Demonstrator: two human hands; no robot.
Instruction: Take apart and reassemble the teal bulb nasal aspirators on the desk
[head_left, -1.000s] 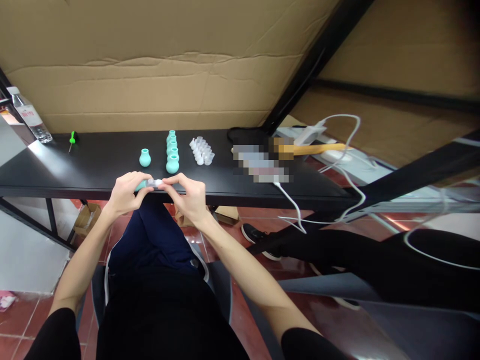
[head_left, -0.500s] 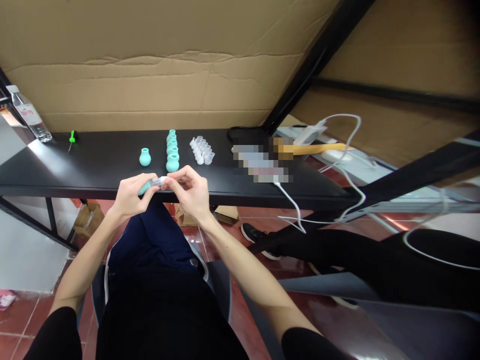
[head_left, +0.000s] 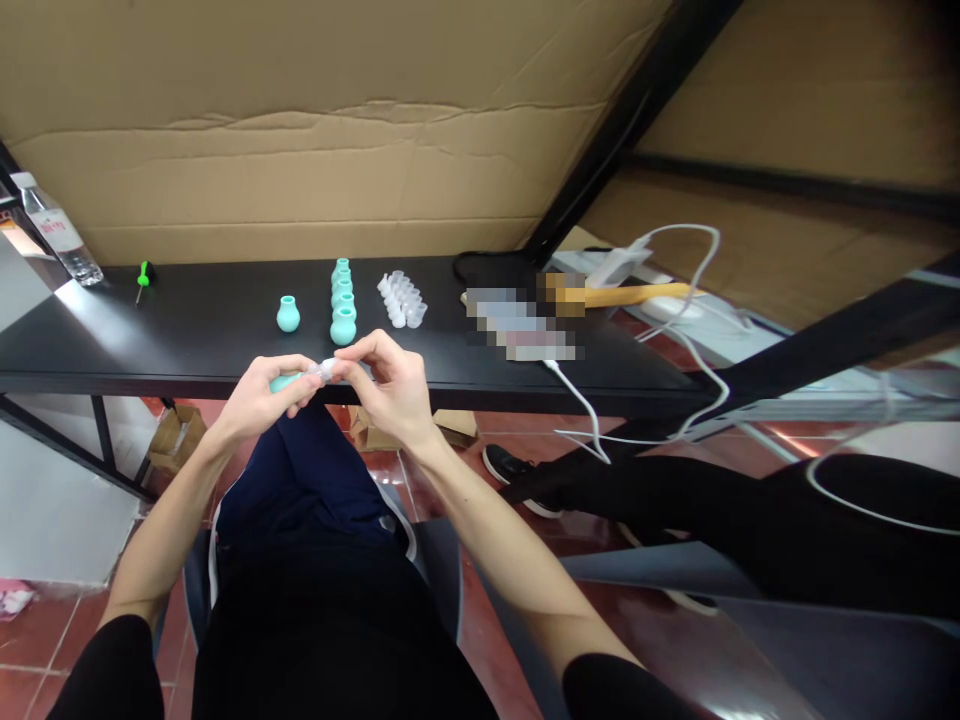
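Over the front edge of the black table, my left hand (head_left: 260, 397) is closed around a teal squeeze bulb (head_left: 285, 382) with a clear plastic piece (head_left: 318, 374) at its right end. My right hand (head_left: 394, 388) pinches the small white tip (head_left: 328, 367) at that end between thumb and fingers. Fingers hide much of the joint between these parts. Just beyond my hands, several teal bulbs (head_left: 343, 326) stand in a row, mouths up. One more teal bulb (head_left: 288, 314) stands alone to their left. Right of the row lie small white tips (head_left: 391, 302) and clear cups (head_left: 409, 297), grouped together.
The black tabletop (head_left: 187, 330) holds a green screwdriver (head_left: 145, 281) and a water bottle (head_left: 60, 232) at the left. A blurred phone-like object (head_left: 517, 325) with a white cable (head_left: 581, 400) lies at the right. Another person's black-clad leg (head_left: 645, 495) extends below on the right.
My left hand has moved slightly right along the piece, its fingers now covering more of the clear part. My right hand has turned a little while keeping its pinch on the white tip.
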